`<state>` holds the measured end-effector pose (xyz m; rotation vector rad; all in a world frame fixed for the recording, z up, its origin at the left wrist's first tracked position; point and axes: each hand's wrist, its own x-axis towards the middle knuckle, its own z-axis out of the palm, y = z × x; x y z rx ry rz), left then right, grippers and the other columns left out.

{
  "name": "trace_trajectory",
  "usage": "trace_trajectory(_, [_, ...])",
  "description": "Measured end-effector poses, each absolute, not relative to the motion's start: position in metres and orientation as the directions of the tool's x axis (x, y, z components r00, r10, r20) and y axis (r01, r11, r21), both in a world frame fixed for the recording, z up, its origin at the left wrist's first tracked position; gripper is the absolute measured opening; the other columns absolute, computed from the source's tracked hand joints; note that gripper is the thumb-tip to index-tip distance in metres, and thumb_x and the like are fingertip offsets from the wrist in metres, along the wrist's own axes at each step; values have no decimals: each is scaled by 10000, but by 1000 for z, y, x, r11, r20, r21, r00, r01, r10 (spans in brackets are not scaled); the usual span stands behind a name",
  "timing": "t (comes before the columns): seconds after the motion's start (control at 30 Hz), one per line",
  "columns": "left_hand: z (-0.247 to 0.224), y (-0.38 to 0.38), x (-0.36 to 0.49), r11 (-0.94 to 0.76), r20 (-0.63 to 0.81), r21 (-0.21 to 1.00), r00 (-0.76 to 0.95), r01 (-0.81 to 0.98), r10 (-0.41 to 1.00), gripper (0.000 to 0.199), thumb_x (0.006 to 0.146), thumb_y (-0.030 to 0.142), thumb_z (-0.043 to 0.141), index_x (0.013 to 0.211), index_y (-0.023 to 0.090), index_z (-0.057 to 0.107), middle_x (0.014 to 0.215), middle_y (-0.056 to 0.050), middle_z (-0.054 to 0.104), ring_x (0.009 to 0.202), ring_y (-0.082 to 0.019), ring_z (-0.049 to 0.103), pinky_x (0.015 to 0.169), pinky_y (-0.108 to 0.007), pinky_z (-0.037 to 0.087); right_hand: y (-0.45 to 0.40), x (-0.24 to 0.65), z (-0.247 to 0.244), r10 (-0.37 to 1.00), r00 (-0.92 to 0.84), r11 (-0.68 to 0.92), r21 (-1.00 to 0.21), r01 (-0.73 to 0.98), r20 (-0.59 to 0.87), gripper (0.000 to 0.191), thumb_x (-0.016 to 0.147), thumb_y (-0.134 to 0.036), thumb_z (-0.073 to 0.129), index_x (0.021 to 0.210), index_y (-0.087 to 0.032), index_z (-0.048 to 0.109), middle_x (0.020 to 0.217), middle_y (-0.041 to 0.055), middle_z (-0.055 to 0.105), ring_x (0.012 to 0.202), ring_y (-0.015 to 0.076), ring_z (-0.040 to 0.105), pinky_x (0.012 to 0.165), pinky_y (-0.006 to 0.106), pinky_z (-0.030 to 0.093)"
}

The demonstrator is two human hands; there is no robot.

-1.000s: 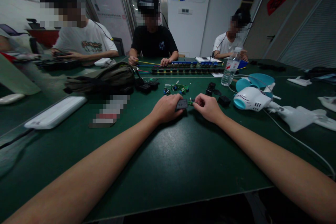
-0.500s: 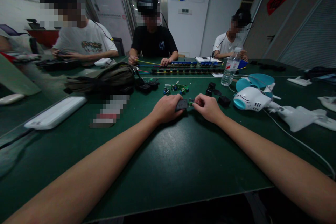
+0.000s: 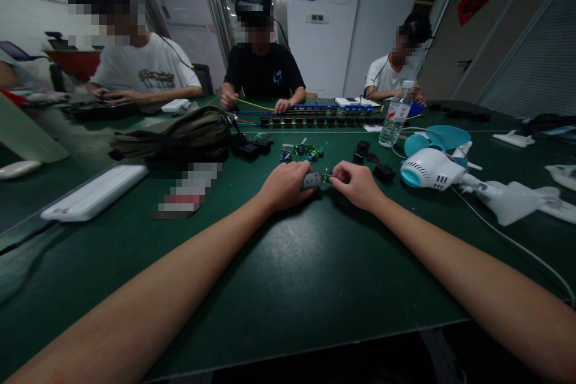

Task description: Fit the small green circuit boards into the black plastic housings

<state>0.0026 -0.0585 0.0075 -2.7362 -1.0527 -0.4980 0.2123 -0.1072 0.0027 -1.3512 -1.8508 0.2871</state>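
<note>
My left hand [image 3: 284, 186] is closed around a small dark grey box-shaped block [image 3: 311, 179] with faint lettering on its face. Close by on the right, my right hand [image 3: 357, 185] pinches a small green circuit board [image 3: 327, 176], which sits at the block's right end. Whether board and block are joined I cannot tell. Just beyond my hands lie several loose green circuit boards [image 3: 302, 150] with blue and white parts. Small black pieces [image 3: 361, 151] and a black cube-like block [image 3: 384, 173] rest past my right hand.
A white and teal fan [image 3: 429, 169] lies at the right, its cable trailing forward. Behind it stands a water bottle [image 3: 396, 115]. An olive bag [image 3: 175, 134] and a white power bank-like slab [image 3: 96, 192] are at the left. Three people sit across the green table [image 3: 306, 288].
The grey block has tilted slightly in my left hand, so its lettered face shows differently. Both hands stay in nearly the same place.
</note>
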Motion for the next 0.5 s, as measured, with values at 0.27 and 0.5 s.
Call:
trace_trajectory(0.27, [9, -60, 4, -728, 346, -50, 695, 684, 630, 309, 869, 405, 619, 1044, 166, 533, 1010, -113, 701, 937, -277, 663, 810, -372, 479, -106, 212, 2, 832, -124, 443, -515, 734, 540, 77, 762, -166, 664, 726, -189, 600, 678, -15, 585, 632, 133, 530, 628, 250, 396])
trace_trajectory(0.5, [5, -57, 2, -747, 374, -15, 697, 664, 612, 288, 873, 373, 603, 1075, 180, 538, 1028, -97, 690, 950, -272, 655, 825, -381, 484, -105, 214, 1, 803, -104, 450, -483, 751, 586, 74, 768, -168, 646, 720, -190, 594, 703, 1, 589, 651, 146, 537, 644, 264, 401])
